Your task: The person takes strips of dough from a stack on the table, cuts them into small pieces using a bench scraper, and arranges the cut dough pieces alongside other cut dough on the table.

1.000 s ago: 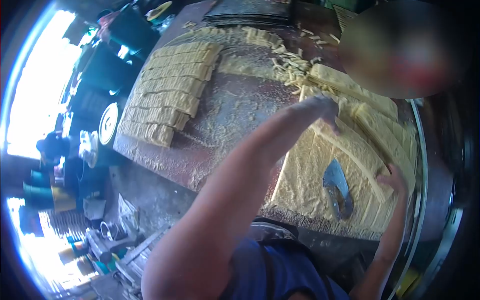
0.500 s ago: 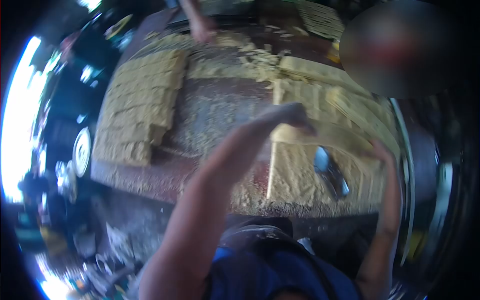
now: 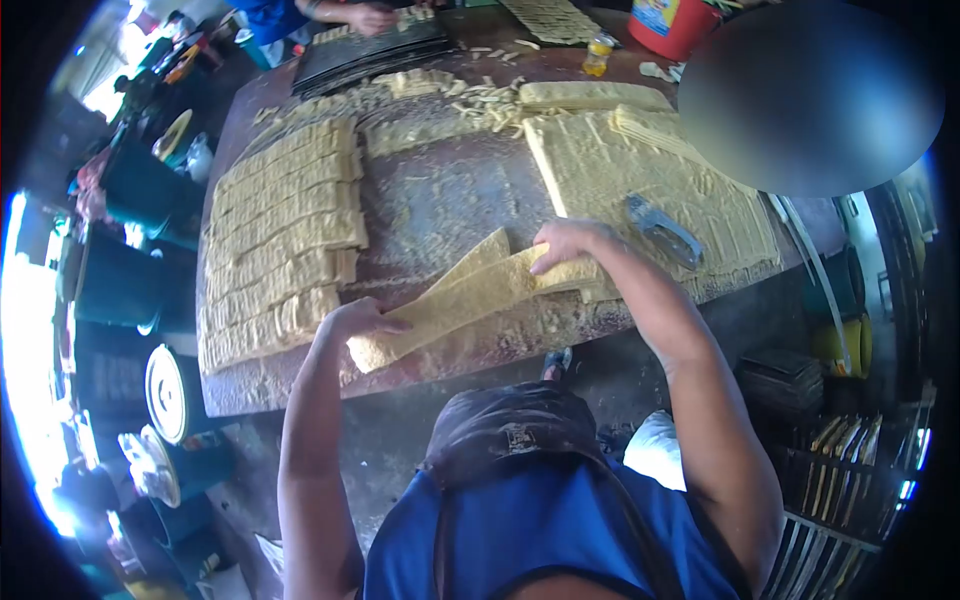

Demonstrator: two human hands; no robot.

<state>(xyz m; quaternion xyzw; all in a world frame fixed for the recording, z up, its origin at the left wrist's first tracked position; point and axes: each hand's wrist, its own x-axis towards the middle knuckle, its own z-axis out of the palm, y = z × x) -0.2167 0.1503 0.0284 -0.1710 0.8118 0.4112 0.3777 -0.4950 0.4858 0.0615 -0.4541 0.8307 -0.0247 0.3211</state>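
A long, flat yellow dough strip (image 3: 455,302) stretches between my hands above the table's near edge, its left end hanging lower. My left hand (image 3: 362,318) grips the left end, thumb on top. The other end is pinched in my right hand (image 3: 572,243), close to the corner of the large dough slab (image 3: 625,175). Behind the strip, a pointed corner of dough (image 3: 485,252) shows; I cannot tell whether it is a fold or another piece. A metal cutter with a blue-grey handle (image 3: 665,230) lies on the slab. Left of the strip are rows of cut dough strips (image 3: 285,240).
Dough scraps (image 3: 490,103) and a dough roll (image 3: 595,96) lie farther back. Beyond them are stacked dark trays (image 3: 375,55), a small yellow jar (image 3: 598,55) and a red bucket (image 3: 668,25). A co-worker's hand (image 3: 370,18) is over the trays. Crumbs coat the table (image 3: 430,210).
Both hands have carried the dough strip leftward, from above the slab to the table's front middle. The cutter stays on the slab. The co-worker's hand now appears over the trays.
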